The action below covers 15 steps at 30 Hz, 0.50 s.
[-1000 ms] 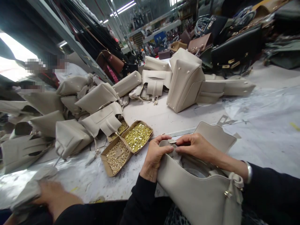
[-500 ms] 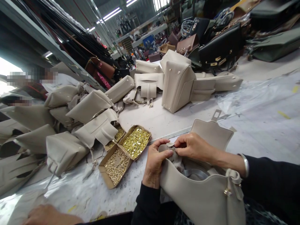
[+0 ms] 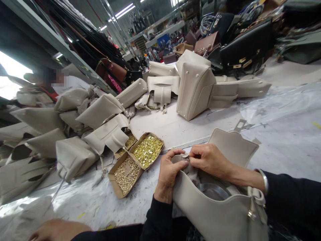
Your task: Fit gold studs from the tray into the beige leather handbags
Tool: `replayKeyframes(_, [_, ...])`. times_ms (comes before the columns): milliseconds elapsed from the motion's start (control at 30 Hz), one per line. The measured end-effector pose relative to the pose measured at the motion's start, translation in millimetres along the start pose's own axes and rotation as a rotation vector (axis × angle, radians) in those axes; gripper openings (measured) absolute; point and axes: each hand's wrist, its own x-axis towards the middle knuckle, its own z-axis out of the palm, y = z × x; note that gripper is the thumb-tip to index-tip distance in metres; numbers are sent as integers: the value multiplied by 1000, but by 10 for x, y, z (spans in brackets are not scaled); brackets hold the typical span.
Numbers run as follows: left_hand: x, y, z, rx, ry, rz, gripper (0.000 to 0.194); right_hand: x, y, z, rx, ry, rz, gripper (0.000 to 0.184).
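Note:
A beige leather handbag [image 3: 215, 211] rests against me at the table's near edge, its flap [image 3: 234, 145] laid open on the table. My left hand [image 3: 169, 175] grips the bag's upper left corner, fingers curled over the rim. My right hand [image 3: 210, 160] pinches the same spot from the right, thumb and fingers pressed together on a small tab at the rim. Both fingertips meet there. A gold ring [image 3: 250, 214] hangs on the bag's right side. Just left of my hands are cardboard trays of gold hardware [image 3: 147, 150] and small studs [image 3: 125, 172].
Many beige bags and bag parts [image 3: 75, 154] lie heaped at the left, and one stands upright [image 3: 195, 87] in the middle. Dark bags [image 3: 245, 47] pile at the back right. Another person's hand [image 3: 57, 231] is at the lower left. White sheeting [image 3: 283, 124] covers the table.
My hands stay pinched at the bag's corner with only slight finger shifts. The view tilted a little. The other person's hand at the lower left moved down and let go of the pale piece.

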Motion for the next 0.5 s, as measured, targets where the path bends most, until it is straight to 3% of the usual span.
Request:
replayKeyframes(200, [11,61,64,113,27,10,39,-30,81,19,29,50,-11,17])
replayKeyframes(500, [-22,121,183,333,186,106,34,17,94,18,-86,106,-157,19])
